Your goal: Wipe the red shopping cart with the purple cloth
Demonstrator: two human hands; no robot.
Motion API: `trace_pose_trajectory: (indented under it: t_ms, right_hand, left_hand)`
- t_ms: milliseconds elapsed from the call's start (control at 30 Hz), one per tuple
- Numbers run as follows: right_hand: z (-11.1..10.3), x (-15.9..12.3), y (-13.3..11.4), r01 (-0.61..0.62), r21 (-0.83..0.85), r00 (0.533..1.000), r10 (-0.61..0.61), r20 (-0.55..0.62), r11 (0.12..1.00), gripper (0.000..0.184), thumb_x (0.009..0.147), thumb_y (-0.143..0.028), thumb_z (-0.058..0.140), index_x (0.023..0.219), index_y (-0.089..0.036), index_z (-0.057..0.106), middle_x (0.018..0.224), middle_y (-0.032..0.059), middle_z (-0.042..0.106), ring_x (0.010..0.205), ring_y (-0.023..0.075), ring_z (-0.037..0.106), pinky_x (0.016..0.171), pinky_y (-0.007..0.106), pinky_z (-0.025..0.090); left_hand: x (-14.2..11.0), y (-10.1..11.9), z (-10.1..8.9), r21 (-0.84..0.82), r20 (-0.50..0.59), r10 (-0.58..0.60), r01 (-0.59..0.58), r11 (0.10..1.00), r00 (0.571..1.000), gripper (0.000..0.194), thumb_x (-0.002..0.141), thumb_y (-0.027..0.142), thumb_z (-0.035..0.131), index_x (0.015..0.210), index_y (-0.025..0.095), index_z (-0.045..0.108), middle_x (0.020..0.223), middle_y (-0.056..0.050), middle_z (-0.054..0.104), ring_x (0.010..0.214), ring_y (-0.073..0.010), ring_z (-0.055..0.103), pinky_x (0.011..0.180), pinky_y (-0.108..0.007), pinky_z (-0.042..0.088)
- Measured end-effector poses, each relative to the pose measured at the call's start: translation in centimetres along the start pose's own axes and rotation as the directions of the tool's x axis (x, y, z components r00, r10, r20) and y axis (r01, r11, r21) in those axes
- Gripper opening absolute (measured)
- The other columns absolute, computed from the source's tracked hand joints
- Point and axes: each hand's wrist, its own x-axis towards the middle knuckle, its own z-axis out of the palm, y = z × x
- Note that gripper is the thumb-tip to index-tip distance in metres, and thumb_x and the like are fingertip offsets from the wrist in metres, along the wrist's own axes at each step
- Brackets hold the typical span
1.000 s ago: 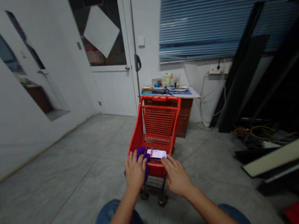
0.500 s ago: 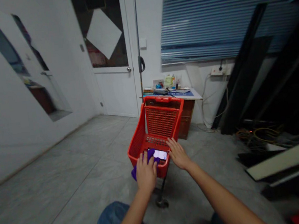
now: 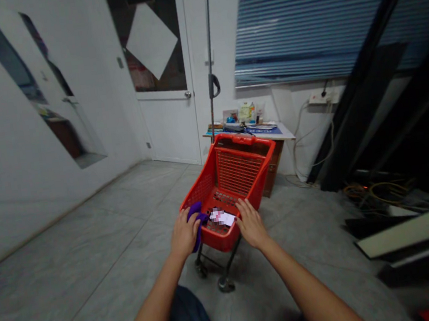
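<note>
A red shopping cart (image 3: 234, 166) stands in front of me on dark wheeled legs. My left hand (image 3: 185, 233) is closed on a purple cloth (image 3: 196, 216) at the cart's near left rim, and part of the cloth hangs down outside. At the near right rim rests my right hand (image 3: 250, 224), its fingers stretched over the edge with nothing in them. Inside the basket, between my hands, lies a phone (image 3: 227, 218) with a lit screen.
Behind the cart is a small desk (image 3: 283, 130) with bottles and papers on it. A mop-like pole (image 3: 208, 41) rises beside the cart. Dark panels (image 3: 352, 107) lean at the right, with cables (image 3: 382, 192) on the floor. A white door (image 3: 169, 129) is at the back.
My left hand has moved left with the purple cloth, from over the near rim to its left corner, uncovering more of the phone. The cart sits turned slightly rightward in view.
</note>
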Motion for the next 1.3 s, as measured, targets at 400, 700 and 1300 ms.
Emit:
trace_pose_trajectory:
  t_ms: [400, 700, 1300]
  right_hand:
    - [-1.2, -2.1, -4.0, -0.022, -0.099, 0.999, 0.019, -0.039, 0.995, 0.051, 0.101, -0.036, 0.041, 0.148, -0.017, 0.044, 0.154, 0.0070, 0.045, 0.144, 0.0264, 0.033, 0.113, 0.041, 0.031]
    - [-5.8, 4.1, 0.9, 0.030, -0.254, 0.999, -0.021, 0.040, 0.967, 0.044, 0.103, -0.037, 0.035, 0.132, -0.017, 0.062, 0.142, 0.0109, 0.057, 0.137, 0.0267, 0.041, 0.118, 0.043, 0.022]
    - [-8.6, 2.0, 5.5, 0.053, -0.356, 0.999, -0.046, 0.029, 0.933, 0.041, 0.102, -0.037, 0.037, 0.130, -0.023, 0.064, 0.127, 0.0090, 0.067, 0.124, 0.0253, 0.051, 0.111, 0.040, 0.020]
  left_hand:
    - [-3.6, 6.1, -0.8, -0.070, 0.012, 0.004, -0.003, 0.998, 1.000, 0.035, 0.100, 0.037, 0.040, 0.119, 0.026, 0.067, 0.137, -0.007, 0.059, 0.129, -0.0278, 0.051, 0.108, -0.048, 0.044]
    - [0.4, -0.4, -0.1, -0.126, -0.051, -0.146, 0.139, 0.982, 0.988, 0.038, 0.100, 0.032, 0.036, 0.114, 0.018, 0.069, 0.128, -0.011, 0.061, 0.120, -0.0245, 0.057, 0.109, -0.043, 0.044]
    - [-1.6, 2.3, -0.2, -0.190, -0.057, -0.058, 0.047, 0.981, 0.997, 0.037, 0.100, 0.035, 0.038, 0.115, 0.022, 0.069, 0.132, -0.009, 0.062, 0.125, -0.0240, 0.055, 0.110, -0.046, 0.044]
